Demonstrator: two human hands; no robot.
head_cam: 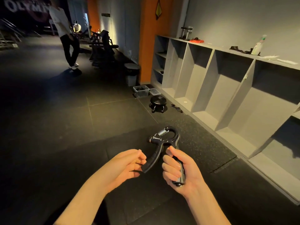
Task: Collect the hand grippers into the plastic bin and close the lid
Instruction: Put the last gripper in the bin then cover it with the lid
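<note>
open floor [113, 120] to bin [140, 91] (stool [158, 101] beside)

Gym: rubber floor mats [113, 120], weight benches [103, 44].

Dim gym interior. Dark tiled rubber floor [56, 114], speckled mat [203, 148] nearer. Grey open cubby shelving [203, 78] along grey wall [235, 18] at right. Orange pillar [147, 46] beyond. Black benches [103, 46] and standing person [65, 30] far left, dimly lit.

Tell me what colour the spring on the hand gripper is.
Silver; the spring tops the black hand gripper, seen in the head view.
</note>
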